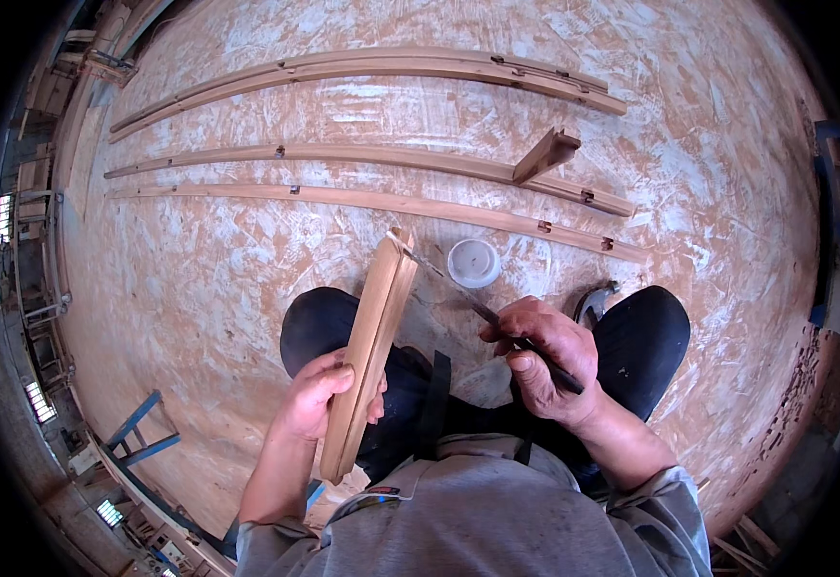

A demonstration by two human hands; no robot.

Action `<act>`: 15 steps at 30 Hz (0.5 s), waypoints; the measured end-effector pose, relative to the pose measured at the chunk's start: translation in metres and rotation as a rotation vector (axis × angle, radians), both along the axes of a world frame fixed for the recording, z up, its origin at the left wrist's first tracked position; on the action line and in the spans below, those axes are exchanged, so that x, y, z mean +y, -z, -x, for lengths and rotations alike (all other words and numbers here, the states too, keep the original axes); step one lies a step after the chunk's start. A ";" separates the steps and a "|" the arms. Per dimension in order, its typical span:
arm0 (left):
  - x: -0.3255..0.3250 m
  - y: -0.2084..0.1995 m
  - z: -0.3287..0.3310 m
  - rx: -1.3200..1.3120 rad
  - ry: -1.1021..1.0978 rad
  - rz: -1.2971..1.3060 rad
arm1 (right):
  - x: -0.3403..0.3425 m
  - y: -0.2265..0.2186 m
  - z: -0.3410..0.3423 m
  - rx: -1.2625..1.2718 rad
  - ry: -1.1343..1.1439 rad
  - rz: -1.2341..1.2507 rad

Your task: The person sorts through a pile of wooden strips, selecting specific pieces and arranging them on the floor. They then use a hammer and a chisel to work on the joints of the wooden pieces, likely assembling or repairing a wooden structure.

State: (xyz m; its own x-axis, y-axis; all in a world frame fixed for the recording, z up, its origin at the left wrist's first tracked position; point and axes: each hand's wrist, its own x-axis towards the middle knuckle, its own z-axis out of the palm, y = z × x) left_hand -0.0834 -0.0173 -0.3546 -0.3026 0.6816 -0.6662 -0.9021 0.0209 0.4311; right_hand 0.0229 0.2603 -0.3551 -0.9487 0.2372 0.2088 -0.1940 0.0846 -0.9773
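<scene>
My left hand (322, 392) is wrapped round a short, grooved wooden rail (370, 356), which tilts upward with its narrower end away from me. Between the fingers and thumb of my right hand (550, 358) is a thin dark-handled glue stick (485, 313); whether it ends in bristles is too small to tell. Its whitish tip meets the far end of the rail, where a white smear shows. Just right of that end stands a small white tub (474, 263) with whitish stuff in it.
Long wooden rails with mortises (381, 200) lie across the large smeared board (208, 260) beyond me. A short wooden piece (547, 156) stands up from the middle rail. A hammer (593, 304) lies by my right knee. A blue metal frame (141, 433) is at the left.
</scene>
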 end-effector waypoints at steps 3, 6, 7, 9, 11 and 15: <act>0.003 0.000 -0.001 0.010 -0.011 0.004 | 0.002 0.003 0.004 0.042 -0.020 -0.066; 0.005 0.002 0.000 0.017 -0.010 0.009 | -0.001 -0.001 0.007 0.084 -0.055 -0.209; 0.005 0.002 0.000 0.019 -0.014 0.023 | -0.002 0.000 0.007 0.097 -0.048 -0.195; 0.004 0.004 0.000 0.023 -0.019 0.050 | 0.000 0.001 0.008 0.123 -0.057 -0.196; 0.003 0.006 -0.002 0.028 -0.026 0.059 | 0.003 0.001 0.008 0.107 -0.047 -0.176; 0.005 0.006 -0.001 0.045 -0.006 0.065 | 0.004 0.003 0.011 0.069 -0.021 -0.155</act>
State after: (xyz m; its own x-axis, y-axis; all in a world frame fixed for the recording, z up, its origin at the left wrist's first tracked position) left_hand -0.0825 -0.0126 -0.3605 -0.3373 0.6356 -0.6944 -0.8820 0.0446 0.4692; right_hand 0.0120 0.2644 -0.3584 -0.9353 0.1771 0.3063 -0.2636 0.2289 -0.9371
